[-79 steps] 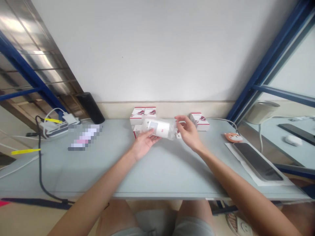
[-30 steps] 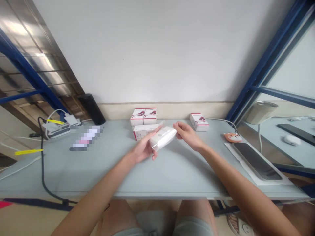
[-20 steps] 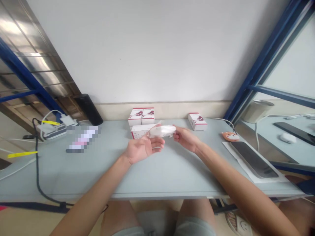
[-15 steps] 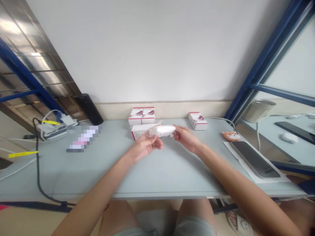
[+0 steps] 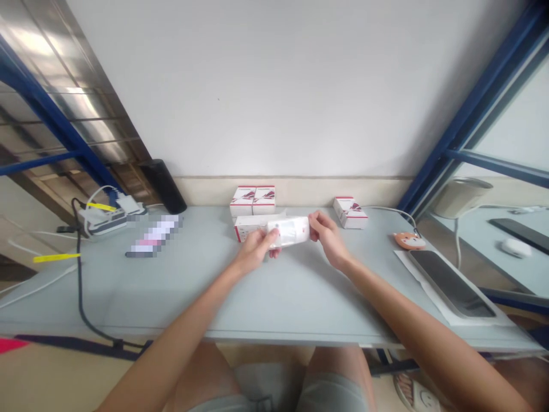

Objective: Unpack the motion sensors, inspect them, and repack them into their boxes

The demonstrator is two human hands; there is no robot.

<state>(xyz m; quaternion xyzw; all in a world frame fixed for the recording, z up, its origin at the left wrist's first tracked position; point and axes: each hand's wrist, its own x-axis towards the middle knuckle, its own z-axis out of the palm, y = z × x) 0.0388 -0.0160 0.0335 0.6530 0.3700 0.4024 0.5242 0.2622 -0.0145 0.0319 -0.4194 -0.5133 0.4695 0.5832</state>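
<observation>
Between my hands, above the table, is a rounded white device in a clear plastic wrapper [image 5: 291, 232], with a greyish window on its face and small red marks. My left hand [image 5: 256, 249] is closed on its left end, thumb on top and fingers beneath. At the other end, my right hand [image 5: 326, 233] pinches the wrapper. Just behind the device lies a white and red box [image 5: 249, 224], partly hidden by it and my left hand. Two more such boxes [image 5: 253, 198] stand side by side behind that.
Another white and red box [image 5: 350, 213] stands at the back right. On the right are an orange animal-faced object [image 5: 409, 241] and a dark-screened phone-like slab [image 5: 452, 283] on white paper. A power strip [image 5: 109, 220], cables, a black cylinder [image 5: 165, 186] and a blurred-out flat object [image 5: 154, 236] occupy the left.
The wrapped device has been tilted so that its face with the greyish window shows more. Both hands keep hold of it. The camera view has shifted slightly.
</observation>
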